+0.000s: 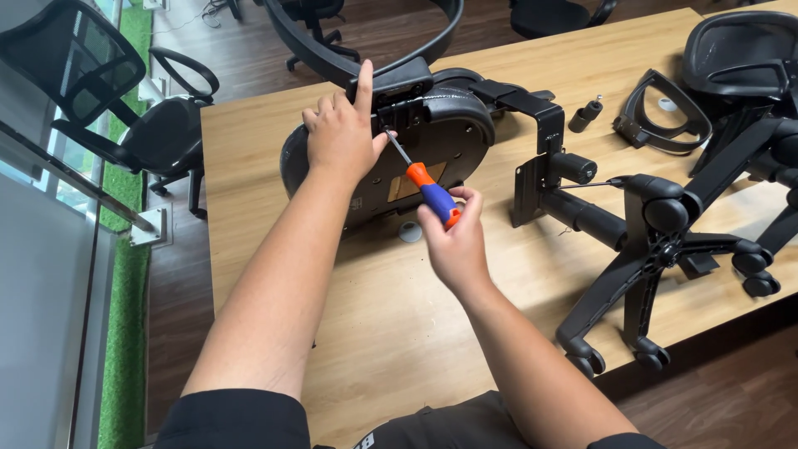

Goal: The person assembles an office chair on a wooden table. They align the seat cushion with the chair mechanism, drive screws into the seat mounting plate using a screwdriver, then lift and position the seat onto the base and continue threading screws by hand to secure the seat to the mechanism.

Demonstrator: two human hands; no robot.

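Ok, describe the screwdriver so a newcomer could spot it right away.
Start at the wooden table, then find the upturned black chair seat lying on it. The screwdriver slants from that seat's underside down into the right hand, beside the left hand pressing the seat. Its orange and blue handle is the only bright thing among black parts.

One head-worn camera looks steeply down and forward, close over the wooden table (391, 333) at arm's length.
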